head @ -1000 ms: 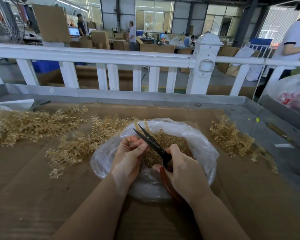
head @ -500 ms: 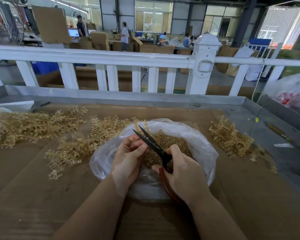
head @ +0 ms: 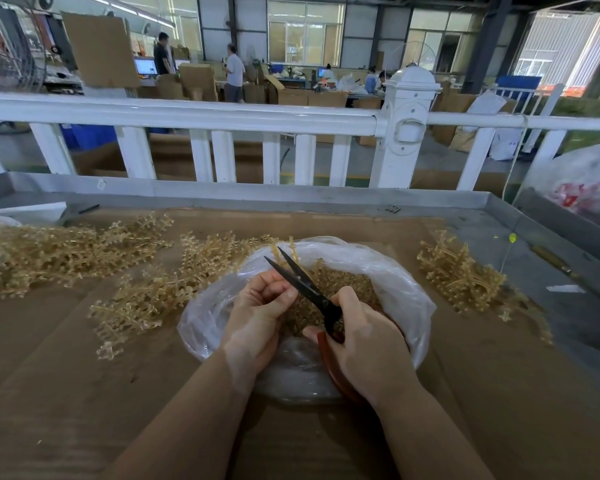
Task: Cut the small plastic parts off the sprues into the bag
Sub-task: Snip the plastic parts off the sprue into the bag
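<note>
A clear plastic bag (head: 400,278) lies open on the cardboard-covered table, holding a heap of small amber cut parts (head: 340,282). My right hand (head: 368,344) grips black scissors (head: 300,282) by their red-brown handles, blades parted and pointing up-left over the bag. My left hand (head: 257,313) is curled over the bag's left rim, fingertips pinched beside the blades on a thin amber sprue (head: 293,249) that sticks up behind them. Uncut sprues (head: 153,289) lie in a pile left of the bag.
More amber sprues (head: 49,251) spread across the far left, and a smaller pile (head: 461,275) lies to the right. A white railing (head: 222,116) runs behind the table's raised metal edge (head: 291,199). A large filled bag (head: 582,188) sits at far right.
The scissor blades have opened slightly wider. Both hands stay over the bag in nearly the same place.
</note>
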Tool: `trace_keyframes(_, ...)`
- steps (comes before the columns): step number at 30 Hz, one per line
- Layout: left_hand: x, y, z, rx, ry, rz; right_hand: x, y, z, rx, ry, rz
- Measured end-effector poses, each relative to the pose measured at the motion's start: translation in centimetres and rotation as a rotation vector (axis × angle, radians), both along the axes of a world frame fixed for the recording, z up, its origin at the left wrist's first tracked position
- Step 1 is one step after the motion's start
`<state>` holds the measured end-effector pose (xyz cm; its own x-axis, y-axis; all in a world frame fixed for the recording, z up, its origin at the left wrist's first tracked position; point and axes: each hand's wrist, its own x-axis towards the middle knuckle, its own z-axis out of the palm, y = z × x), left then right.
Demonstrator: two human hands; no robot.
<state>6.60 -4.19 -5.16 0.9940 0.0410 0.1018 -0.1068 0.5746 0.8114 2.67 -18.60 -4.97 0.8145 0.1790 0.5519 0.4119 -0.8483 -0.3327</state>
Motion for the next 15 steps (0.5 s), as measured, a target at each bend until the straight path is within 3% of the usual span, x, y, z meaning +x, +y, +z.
trace_keyframes(15,0.3,0.21,-0.32,-0.033,0.06,-0.023,0.0,-0.21,-0.22,0.001,-0.025,-0.011)
